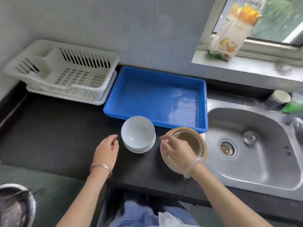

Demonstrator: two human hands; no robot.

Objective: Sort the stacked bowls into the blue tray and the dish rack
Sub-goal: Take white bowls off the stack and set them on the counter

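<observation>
Left hand [107,149] and right hand [177,150], grips loose and empty, flank the white bowls [138,135] — sorting seemingly unstarted; next, grasp one for the blue tray [147,95] at twelve o'clock.

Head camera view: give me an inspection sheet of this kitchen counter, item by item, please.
Surface: black counter, bowls standing on it.
Job's things: stack of white ceramic bowls beside stack of tan bowls, in front of blue plastic tray; tray and white plastic dish rack hold nothing.
Clutter: pale-lidded jar behind the steel sink.
Grippers: left hand loosely curled, holding nothing, left of white stack; right hand over tan stack's rim, grip unclear.
Cables: nothing seen.
Surroundings: steel sink at right; printed packet on windowsill.
</observation>
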